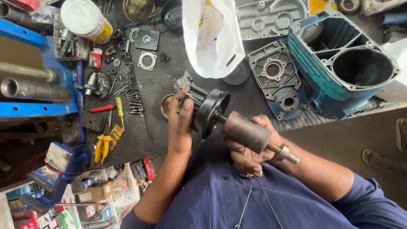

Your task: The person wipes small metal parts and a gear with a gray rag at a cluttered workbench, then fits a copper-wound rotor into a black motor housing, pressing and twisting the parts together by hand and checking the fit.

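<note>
I hold a motor rotor assembly over the bench edge. My left hand [180, 123] grips its dark round end cover [208, 111], fingers laid along the black part. My right hand [250, 148] cradles the grey cylindrical rotor core [247, 132] from below. A steel shaft with a small bearing [284, 152] sticks out to the right, toward my blue shirt.
The black rubber-matted bench [152, 127] carries a blue motor housing [343, 63], grey cast covers [273, 70], a white plastic bag [212, 38], several screws [129, 89], a yellow screwdriver [120, 109], yellow pliers [103, 146] and a white tin [85, 19]. Blue vise [55, 165] at lower left.
</note>
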`<action>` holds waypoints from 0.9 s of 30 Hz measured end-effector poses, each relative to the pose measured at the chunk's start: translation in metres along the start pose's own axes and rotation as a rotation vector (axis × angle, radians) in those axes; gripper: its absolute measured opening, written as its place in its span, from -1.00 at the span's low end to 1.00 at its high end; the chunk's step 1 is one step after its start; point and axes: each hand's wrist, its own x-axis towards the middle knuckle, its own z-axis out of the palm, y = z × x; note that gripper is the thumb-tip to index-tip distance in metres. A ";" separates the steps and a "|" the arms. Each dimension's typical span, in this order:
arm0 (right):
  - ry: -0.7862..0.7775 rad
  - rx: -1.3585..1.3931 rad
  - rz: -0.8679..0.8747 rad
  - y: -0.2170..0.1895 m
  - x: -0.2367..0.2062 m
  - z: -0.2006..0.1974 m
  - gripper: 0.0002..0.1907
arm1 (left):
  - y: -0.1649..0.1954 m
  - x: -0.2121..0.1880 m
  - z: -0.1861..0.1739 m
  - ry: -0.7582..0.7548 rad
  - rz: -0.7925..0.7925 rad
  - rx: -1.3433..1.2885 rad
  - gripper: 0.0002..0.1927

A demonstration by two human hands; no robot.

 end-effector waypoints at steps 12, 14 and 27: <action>0.054 -0.033 -0.017 0.010 -0.007 0.003 -0.25 | 0.011 -0.003 0.004 -0.035 -0.072 -0.072 -0.33; 0.033 -0.025 -0.006 0.009 -0.008 0.000 -0.27 | 0.014 -0.004 0.005 -0.017 -0.057 -0.057 -0.27; 0.468 -1.260 -0.050 -0.008 -0.045 -0.005 -0.12 | 0.061 -0.047 0.042 -0.432 0.475 0.135 0.38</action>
